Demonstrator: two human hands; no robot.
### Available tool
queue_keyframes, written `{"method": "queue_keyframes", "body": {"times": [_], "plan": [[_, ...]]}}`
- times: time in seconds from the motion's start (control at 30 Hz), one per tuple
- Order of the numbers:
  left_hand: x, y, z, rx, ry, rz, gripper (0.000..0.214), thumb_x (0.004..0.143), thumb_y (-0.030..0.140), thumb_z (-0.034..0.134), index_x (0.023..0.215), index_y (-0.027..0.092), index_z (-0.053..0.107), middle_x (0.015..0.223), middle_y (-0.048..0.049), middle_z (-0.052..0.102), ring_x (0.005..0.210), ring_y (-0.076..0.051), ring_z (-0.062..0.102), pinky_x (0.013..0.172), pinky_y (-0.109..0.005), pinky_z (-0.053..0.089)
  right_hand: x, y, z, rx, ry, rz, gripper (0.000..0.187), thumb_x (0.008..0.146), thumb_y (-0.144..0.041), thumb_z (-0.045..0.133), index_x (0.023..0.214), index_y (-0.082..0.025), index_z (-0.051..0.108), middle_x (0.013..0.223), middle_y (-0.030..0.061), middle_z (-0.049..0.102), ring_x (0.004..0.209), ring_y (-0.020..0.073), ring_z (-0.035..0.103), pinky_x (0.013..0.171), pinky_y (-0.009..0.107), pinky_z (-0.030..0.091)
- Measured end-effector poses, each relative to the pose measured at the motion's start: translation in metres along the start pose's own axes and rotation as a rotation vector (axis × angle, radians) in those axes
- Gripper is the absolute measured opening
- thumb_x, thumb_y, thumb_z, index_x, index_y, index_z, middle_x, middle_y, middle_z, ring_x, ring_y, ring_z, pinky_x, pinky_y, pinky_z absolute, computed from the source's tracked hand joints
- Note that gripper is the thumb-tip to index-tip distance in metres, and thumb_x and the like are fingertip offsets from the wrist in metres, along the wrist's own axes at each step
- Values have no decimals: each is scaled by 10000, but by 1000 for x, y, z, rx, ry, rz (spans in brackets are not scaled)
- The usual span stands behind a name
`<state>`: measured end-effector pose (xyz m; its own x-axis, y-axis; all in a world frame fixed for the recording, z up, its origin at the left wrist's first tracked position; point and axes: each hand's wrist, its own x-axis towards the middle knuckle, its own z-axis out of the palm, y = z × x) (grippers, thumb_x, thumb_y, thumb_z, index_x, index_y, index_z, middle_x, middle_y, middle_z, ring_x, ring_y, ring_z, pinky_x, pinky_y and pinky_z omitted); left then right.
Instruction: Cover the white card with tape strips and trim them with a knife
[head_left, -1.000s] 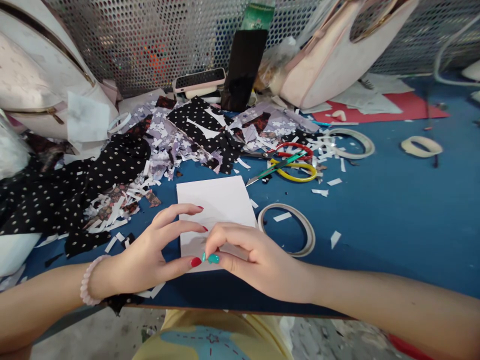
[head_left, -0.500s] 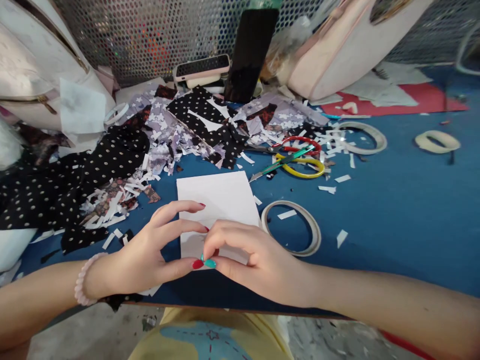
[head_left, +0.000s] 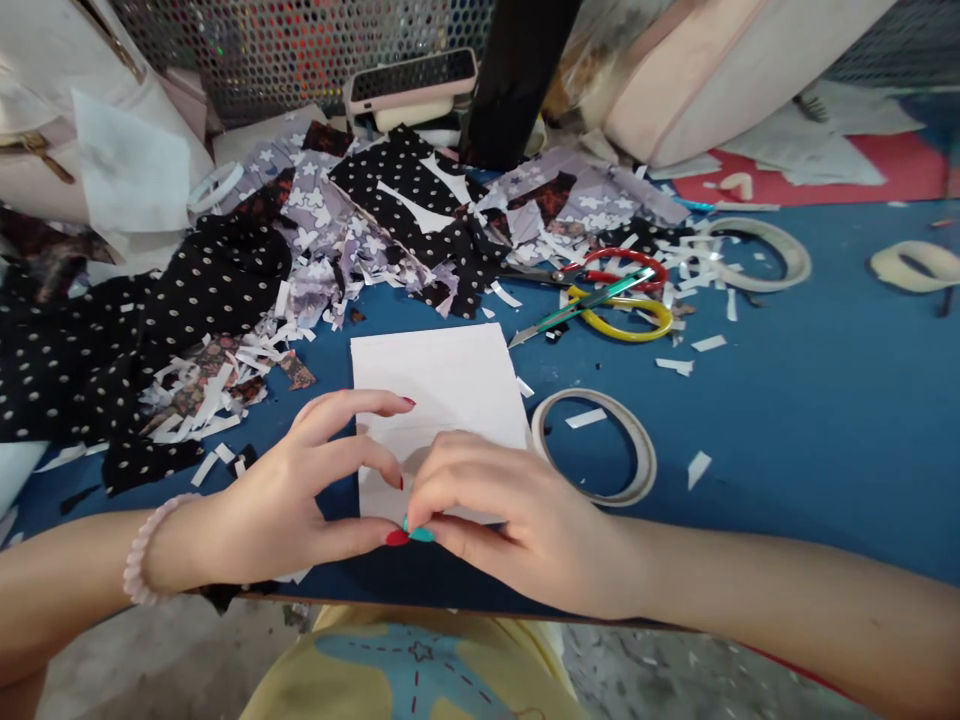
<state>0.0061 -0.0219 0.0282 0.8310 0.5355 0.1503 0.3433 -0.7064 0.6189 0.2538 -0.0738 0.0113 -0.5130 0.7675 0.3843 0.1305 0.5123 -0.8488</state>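
Paper [head_left: 457,370], white and squarish, lies at the centre of the frame, its upper edge in plain sight and its lower right part hidden under the right hand [head_left: 517,520]. That hand's thumb and forefinger press together by the paper's lower edge; whether anything is between them is too small to tell. The left hand [head_left: 289,500] comes in from the lower left, forefinger and middle finger spread from the thumb and curved over the paper, its thumb tip meeting the right fingertips.

Open room lies to the right, where the blue table [head_left: 810,430] carries only a few scraps; the table's front edge runs along the lower frame, just below the hands. A pale ring [head_left: 643,450] sits just right of the paper, and scissors [head_left: 574,270] with red and yellow loops lie above it, a green tool [head_left: 600,296] across them. Dotted black cloth [head_left: 217,275] and white strips [head_left: 202,410] crowd the left. A pale bag [head_left: 45,170] fills the upper left, a phone [head_left: 412,80] the upper middle, before a perforated panel [head_left: 255,70]. Grey floor [head_left: 135,660] shows at lower left.

Compared with half a second ago, the view tips lower: the phone stands higher in the frame, and the left middle finger bends further down.
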Motion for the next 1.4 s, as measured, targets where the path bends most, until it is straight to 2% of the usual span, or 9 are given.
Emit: {"method": "queue_keyframes", "body": {"times": [0.23,0.43,0.67,0.77,0.87,1.0,1.17,1.3,1.4], "plan": [[5,-12,0,74,4,82,48,1022,219,658,1044,249,689,1454,-96,644,1314,-262,645,1212,-470,457,2,2,-10,-183,55,-74,205,1018,-107,530,860,-219,600,798,23,690,750,162,620,715,307,498],[7,-26,4,162,83,73,204,1053,216,567,884,235,680,1340,-66,715,1269,-249,664,1283,-527,327,9,15,-43,-480,154,25,458,1064,-199,473,653,-267,281,563,-28,383,575,165,436,622,346,383],[14,-27,-7,194,-84,295,195,1044,183,591,1147,255,740,1408,-121,710,1362,-268,632,1233,-485,425,6,27,-46,-609,40,-90,238,1027,-139,485,887,-205,666,821,55,724,802,211,648,758,355,489],[17,-25,-20,227,-293,418,300,1019,171,644,1273,300,737,1439,-89,722,1475,-296,560,1335,-562,260,4,28,-45,-638,-50,-83,224,1030,-164,482,972,-189,696,924,87,744,872,225,662,812,368,506],[20,-26,-31,130,-389,430,185,956,226,719,1090,325,801,1441,-53,725,1521,-327,515,1366,-593,141,3,28,-45,-683,-137,-67,230,1044,-201,487,954,-182,697,949,112,732,880,236,655,819,373,509],[21,-30,-36,7,-352,359,369,958,212,664,591,247,641,1350,-16,776,1465,-295,578,1365,-503,216,2,26,-48,-730,-207,-71,266,1059,-242,494,872,-184,675,873,95,694,804,228,619,784,360,483],[22,-35,-34,33,-363,308,222,941,205,695,1063,336,827,1428,-68,732,1491,-310,549,1346,-562,241,3,24,-51,-686,-252,-55,219,1031,-257,557,835,-201,639,762,39,621,736,208,565,762,339,437],[25,-34,-39,-14,-470,321,219,921,218,712,766,331,816,1366,-11,766,1505,-329,531,1368,-581,147,4,27,-49,-659,-271,-42,226,1031,-243,556,814,-206,608,747,22,581,722,198,531,734,329,417],[26,-33,-40,-29,-413,331,192,917,207,702,879,337,838,1395,-25,751,1504,-321,532,1357,-551,222,5,29,-47,-651,-276,-44,238,1026,-240,577,790,-212,577,771,25,585,730,194,532,738,331,408]]}}
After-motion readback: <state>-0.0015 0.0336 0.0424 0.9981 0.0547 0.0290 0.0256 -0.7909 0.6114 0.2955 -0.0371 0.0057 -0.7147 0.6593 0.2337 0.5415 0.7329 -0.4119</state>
